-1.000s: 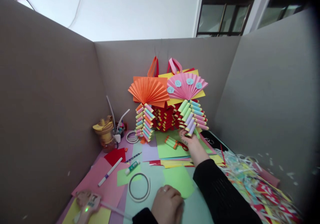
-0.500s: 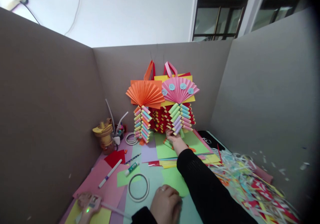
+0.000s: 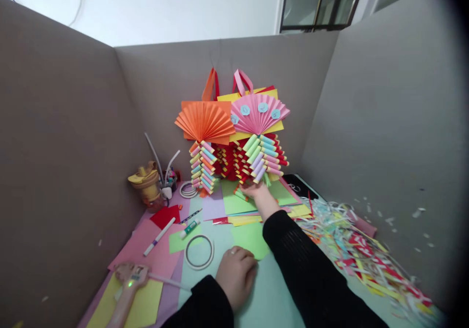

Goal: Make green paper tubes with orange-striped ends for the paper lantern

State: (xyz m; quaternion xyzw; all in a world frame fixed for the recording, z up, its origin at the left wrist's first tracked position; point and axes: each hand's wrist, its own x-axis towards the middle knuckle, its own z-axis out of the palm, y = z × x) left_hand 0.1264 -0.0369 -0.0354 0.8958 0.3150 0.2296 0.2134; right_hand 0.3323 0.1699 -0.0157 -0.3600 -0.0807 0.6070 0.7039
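Note:
My right hand (image 3: 254, 190) reaches to the back, palm tilted up, just under the hanging paper firecracker string (image 3: 262, 159) of pastel rolls. Above that string is a pink pleated fan (image 3: 259, 112) bearing pale-blue number discs. The fingers look spread, though their tips are partly hidden by the rolls. Some green paper rolls (image 3: 241, 194) lie beside them. Near the front, my left hand (image 3: 237, 274) rests loosely curled on the pale-green paper, with nothing visible in it. To the left hangs an orange pleated fan (image 3: 205, 120) with its own string of coloured rolls (image 3: 203, 167).
A pink hot glue gun (image 3: 134, 279) with a lit green light lies front left. Nearby are a tape roll (image 3: 199, 267), a glue stick (image 3: 190, 229), a white marker (image 3: 159, 236) and a pencil (image 3: 191, 215). Paper scraps (image 3: 366, 255) heap along the right. Grey panels (image 3: 161, 89) surround the table.
The view has tipped downward a little. My right hand's fingers have opened from a more closed pose beneath the pastel string. My left hand stays resting on the paper.

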